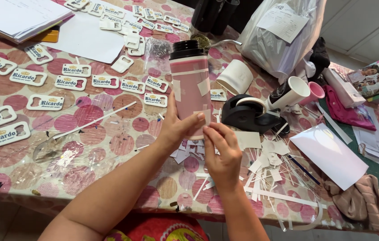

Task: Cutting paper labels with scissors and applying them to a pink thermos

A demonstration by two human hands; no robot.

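Clasped in the left hand (178, 127), a tall pink bottle with a black screw cap and pale paper strips (191, 87) stands upright above the spotted tablecloth (109, 138); the right hand (223, 154) pinches at its lower edge, fingertips pressed together; just beside sits a black tape dispenser (247, 115); white rectangular bottle-opener tags (44, 102) lie spread to the left; paper scraps (265, 165) litter the right.

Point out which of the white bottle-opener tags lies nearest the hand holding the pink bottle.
The tag just left of the pink bottle, last in its row; the left hand sits right below it. The other tags lie farther left or up the table.
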